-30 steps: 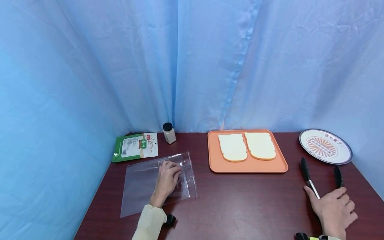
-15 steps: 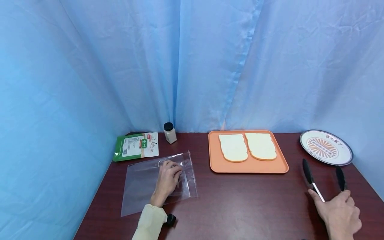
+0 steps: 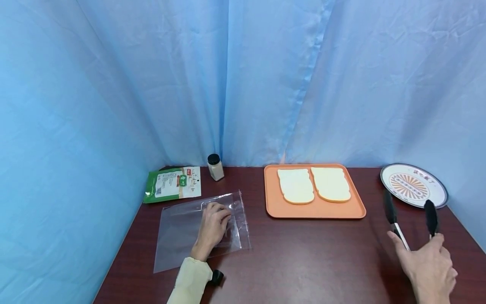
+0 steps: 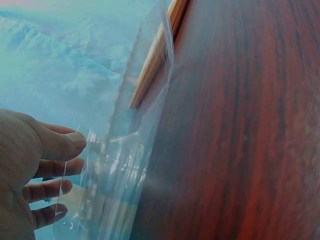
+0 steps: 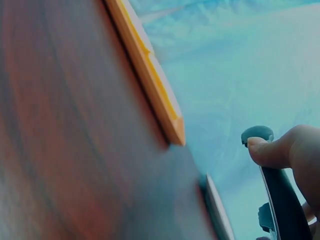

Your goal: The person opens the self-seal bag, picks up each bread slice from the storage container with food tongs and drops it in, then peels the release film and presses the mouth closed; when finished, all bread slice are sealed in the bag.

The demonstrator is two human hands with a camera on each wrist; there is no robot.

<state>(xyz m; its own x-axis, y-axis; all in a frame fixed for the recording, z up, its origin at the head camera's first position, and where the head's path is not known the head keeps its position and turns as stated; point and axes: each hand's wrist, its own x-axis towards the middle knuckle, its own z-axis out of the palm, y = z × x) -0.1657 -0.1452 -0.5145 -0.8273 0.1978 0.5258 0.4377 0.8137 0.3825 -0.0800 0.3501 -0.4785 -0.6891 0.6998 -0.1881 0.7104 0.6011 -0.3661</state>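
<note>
In the head view my left hand (image 3: 213,226) is over a clear plastic bag (image 3: 176,236) on the table, its fingers curled down onto the film. The left wrist view shows the thumb and fingertips at a raised fold of the bag (image 4: 117,165), pinching the film. At the right, my right hand (image 3: 429,268) grips black-tipped tongs (image 3: 400,236) by their handles, their arms spread apart and tips pointing away. The right wrist view shows the thumb lying along a dark arm of the tongs (image 5: 282,200). Part of the tongs is hidden by the hand.
An orange tray (image 3: 315,213) bears two bread slices (image 3: 296,185). Beyond the tongs, a patterned white plate (image 3: 414,185) stands at the back right. A green-and-white packet (image 3: 172,184) and black-capped jar (image 3: 215,167) lie at the back left. Blue curtains (image 3: 262,84) enclose the table.
The right hand now holds the tongs raised from the table, slightly farther right than a second ago, and their shadow lies apart from them. The left hand and bag stay put.
</note>
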